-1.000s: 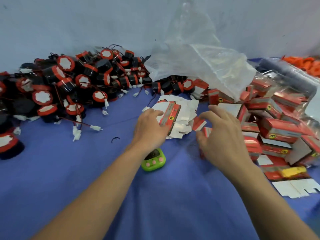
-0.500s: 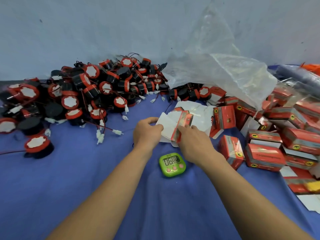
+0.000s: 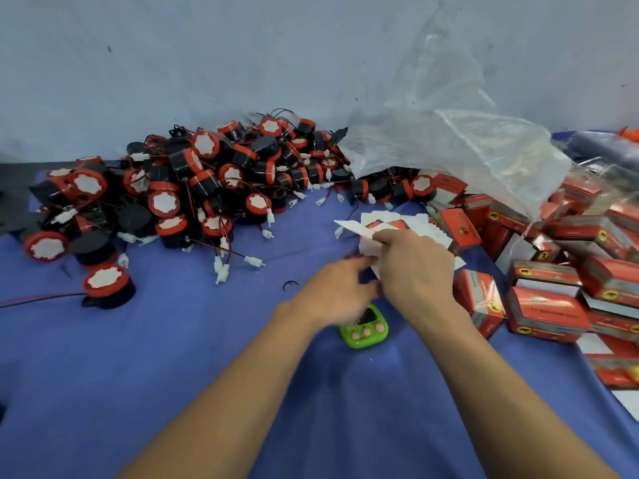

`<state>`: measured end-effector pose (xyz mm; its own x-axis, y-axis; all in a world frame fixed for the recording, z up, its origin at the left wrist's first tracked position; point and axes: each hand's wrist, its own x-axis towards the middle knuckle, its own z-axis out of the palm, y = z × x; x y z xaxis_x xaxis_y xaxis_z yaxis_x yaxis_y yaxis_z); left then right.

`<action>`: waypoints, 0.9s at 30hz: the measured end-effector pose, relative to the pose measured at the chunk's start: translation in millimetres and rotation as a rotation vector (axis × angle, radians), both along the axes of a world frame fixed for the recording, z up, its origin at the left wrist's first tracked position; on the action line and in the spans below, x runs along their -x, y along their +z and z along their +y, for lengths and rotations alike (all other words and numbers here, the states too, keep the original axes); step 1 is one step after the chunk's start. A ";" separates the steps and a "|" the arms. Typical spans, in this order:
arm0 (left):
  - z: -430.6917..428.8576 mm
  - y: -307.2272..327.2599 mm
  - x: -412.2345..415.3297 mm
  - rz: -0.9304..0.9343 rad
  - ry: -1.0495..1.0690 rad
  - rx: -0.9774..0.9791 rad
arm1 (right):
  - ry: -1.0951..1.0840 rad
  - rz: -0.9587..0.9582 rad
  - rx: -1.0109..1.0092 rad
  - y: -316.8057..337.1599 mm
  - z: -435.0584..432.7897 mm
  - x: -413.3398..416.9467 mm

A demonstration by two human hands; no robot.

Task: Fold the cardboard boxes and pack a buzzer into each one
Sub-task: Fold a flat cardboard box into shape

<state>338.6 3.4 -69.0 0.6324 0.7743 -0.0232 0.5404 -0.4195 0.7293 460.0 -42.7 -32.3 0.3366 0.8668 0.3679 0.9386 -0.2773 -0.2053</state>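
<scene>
My right hand [image 3: 418, 271] pinches a flat, unfolded cardboard box [image 3: 350, 227], white inside with red print, and holds it raised over the stack of flat boxes [image 3: 420, 225]. Blurred by motion, my left hand [image 3: 332, 295] lies just left of and below the right one. Its fingers stretch toward the flat box's lower edge and hold nothing that I can see. A large pile of black and red buzzers [image 3: 207, 188] with wires and white plugs fills the back left. One buzzer [image 3: 107, 285] stands apart at the left.
Folded red boxes [image 3: 546, 305] are heaped along the right side, close to my right forearm. A clear plastic bag [image 3: 466, 150] rises behind them. A green timer [image 3: 363, 331] lies under my hands on the blue cloth [image 3: 173, 375].
My right hand has taken over the flat box and lifted it. My left hand has let go and dropped toward the timer. The view has shifted left.
</scene>
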 end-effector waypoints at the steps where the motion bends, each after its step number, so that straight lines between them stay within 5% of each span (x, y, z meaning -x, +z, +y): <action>1: 0.9 -3.4 -6.5 0.121 -0.036 -0.061 | 0.037 0.005 -0.012 2.8 -0.1 1.1; 5: 10.8 -4.5 -22.0 0.400 -0.116 -0.251 | 0.166 -0.083 0.088 12.6 -13.8 11.1; 9: 11.8 2.4 -24.6 0.480 -0.140 -0.247 | 0.293 -0.181 -0.189 9.2 -37.0 26.5; 14: 10.6 8.6 -2.3 -0.204 0.226 0.082 | 0.257 0.888 -0.664 15.7 -32.5 8.8; 18: 6.8 13.4 49.6 -0.729 0.467 0.392 | 0.218 1.339 -0.569 6.3 -16.6 17.5; 22: -1.8 17.4 109.7 -0.846 0.542 0.425 | 0.275 1.327 -0.291 -23.3 -7.6 57.2; 27: -14.6 0.5 162.9 -0.662 0.653 0.299 | 0.299 1.052 -0.071 -49.5 0.1 115.3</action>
<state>175.6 -11.2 -68.6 0.0367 0.9969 -0.0701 0.0434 0.0685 0.9967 344.8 -42.6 -81.8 0.2915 0.9538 0.0722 0.3120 -0.0234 -0.9498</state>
